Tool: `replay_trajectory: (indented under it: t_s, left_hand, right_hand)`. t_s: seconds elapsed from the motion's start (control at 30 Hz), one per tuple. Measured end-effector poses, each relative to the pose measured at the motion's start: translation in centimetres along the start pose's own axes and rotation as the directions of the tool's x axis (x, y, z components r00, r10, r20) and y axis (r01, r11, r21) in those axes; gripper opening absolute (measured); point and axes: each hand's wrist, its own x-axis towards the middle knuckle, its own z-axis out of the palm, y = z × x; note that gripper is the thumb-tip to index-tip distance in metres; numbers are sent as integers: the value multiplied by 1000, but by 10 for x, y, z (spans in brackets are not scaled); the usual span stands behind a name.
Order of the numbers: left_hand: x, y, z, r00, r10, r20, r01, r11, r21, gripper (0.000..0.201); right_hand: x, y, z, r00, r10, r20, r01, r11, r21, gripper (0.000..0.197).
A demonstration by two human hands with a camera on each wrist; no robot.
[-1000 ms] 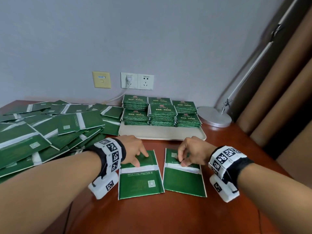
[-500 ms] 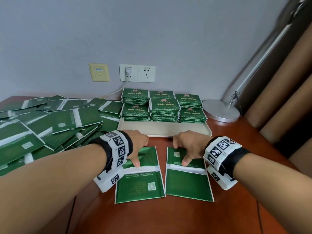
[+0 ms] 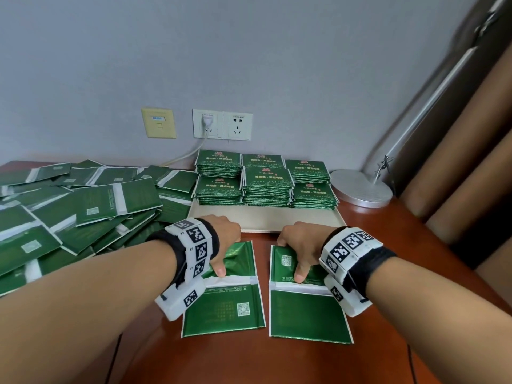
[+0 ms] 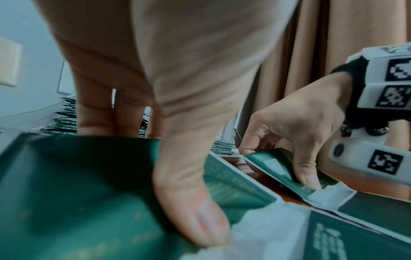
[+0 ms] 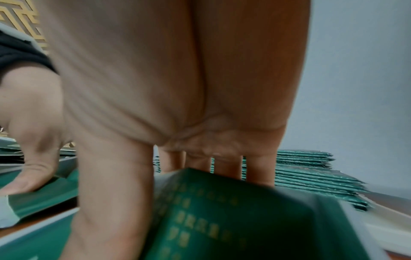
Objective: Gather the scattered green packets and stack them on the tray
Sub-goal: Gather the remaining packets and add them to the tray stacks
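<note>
Two green packets lie side by side on the brown table, each with a white band across its middle. My left hand point(image 3: 225, 246) grips the far half of the left packet point(image 3: 221, 309): the thumb point(image 4: 193, 202) presses on top near the band and the fingers curl behind the far edge. In the same way my right hand point(image 3: 294, 254) pinches the far half of the right packet point(image 3: 307, 314). Both far halves are tilted up off the table. Just beyond the hands, a beige tray point(image 3: 266, 221) carries several neat stacks of green packets point(image 3: 266, 184).
A big loose pile of green packets point(image 3: 69, 217) covers the table's left side up to the tray. A round silver lamp base point(image 3: 360, 187) stands right of the tray, with brown curtains point(image 3: 457, 176) behind. Wall sockets point(image 3: 221, 124) with a plugged cable sit above.
Both hands slid forward from resting on the packets to hooking their fingers over the far edges. The far halves have lifted off the table.
</note>
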Motion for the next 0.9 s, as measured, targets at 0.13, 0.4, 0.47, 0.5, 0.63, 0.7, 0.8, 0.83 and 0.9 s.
replay_trajectory:
  t_s: [0.13, 0.4, 0.47, 0.5, 0.63, 0.7, 0.8, 0.83, 0.9]
  left_hand:
    - [-1, -2, 5, 1000, 3, -24, -3, 1000, -29, 89]
    - [-15, 9, 12, 989, -47, -142, 42, 998, -43, 73]
    - [-23, 12, 14, 978, -52, -203, 45, 998, -41, 59]
    - [-27, 12, 15, 970, -44, -240, 36, 999, -38, 49]
    - [-45, 10, 14, 911, -48, -409, 20, 997, -73, 25]
    - [-51, 9, 17, 901, -48, -430, 19, 997, -72, 26]
    - [-61, 9, 25, 918, 7, -397, -35, 997, -63, 21]
    - [-64, 10, 27, 929, 28, -368, -57, 996, -66, 24]
    - [-68, 13, 33, 946, 66, -316, -92, 994, -66, 39]
  right_hand:
    - [-1, 1, 1, 1000, 1, 1, -1, 1000, 12, 54]
    - [-24, -13, 13, 989, -16, -144, 6, 997, -74, 41]
    - [-32, -16, 19, 973, -6, -230, -17, 995, -95, 36]
    - [-36, -16, 22, 961, -2, -277, -28, 994, -105, 34]
    - [-52, -14, 23, 907, 25, -419, -64, 995, -80, 17]
    - [-60, -13, 23, 914, 46, -403, -73, 996, -53, 20]
    - [-69, -15, 29, 950, 42, -310, -61, 997, -51, 34]
    - [-72, -16, 32, 955, 37, -294, -53, 998, -45, 38]
    - [-76, -18, 38, 960, 29, -280, -40, 999, -33, 48]
